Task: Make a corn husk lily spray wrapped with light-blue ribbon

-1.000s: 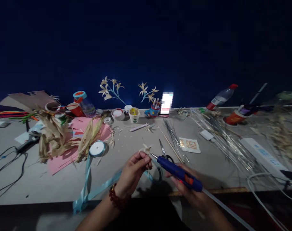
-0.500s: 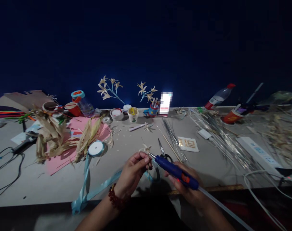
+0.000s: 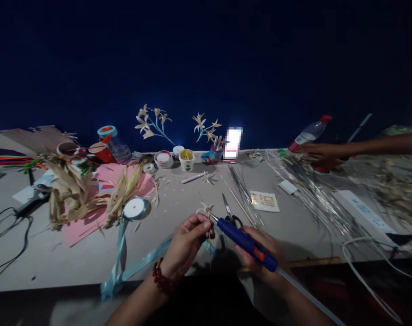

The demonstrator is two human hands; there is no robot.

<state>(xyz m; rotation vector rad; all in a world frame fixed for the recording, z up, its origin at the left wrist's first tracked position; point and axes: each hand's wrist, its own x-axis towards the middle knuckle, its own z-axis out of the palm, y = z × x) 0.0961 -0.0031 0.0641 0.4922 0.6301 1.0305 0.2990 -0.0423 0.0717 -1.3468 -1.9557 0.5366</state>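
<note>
Between the thumb and fingers of my left hand point(image 3: 192, 233) is a small pale husk flower point(image 3: 204, 209), its petals pointing up and away from me. My right hand point(image 3: 260, 253) is wrapped round a blue hot glue gun point(image 3: 246, 243). The metal nozzle meets the flower's base just above my left fingertips, and a long clear glue stick point(image 3: 308, 296) runs out of the gun's rear. Black-handled scissors point(image 3: 228, 208) lie behind the gun. Light blue ribbon point(image 3: 148, 258) trails from its spool point(image 3: 134, 208) toward my left hand.
Dried corn husks point(image 3: 70, 194) lie on pink paper point(image 3: 80, 231) at left. Finished flower sprigs point(image 3: 155, 122) stand at the back near small tubs point(image 3: 186, 159). Wires point(image 3: 311, 194), a power strip point(image 3: 362, 217) and cables fill the right. Another person's hand point(image 3: 324, 154) reaches in near the bottle point(image 3: 311, 131).
Another person's arm has come in from the right, over the red cup near the bottle. My hands and the glue gun have hardly moved.
</note>
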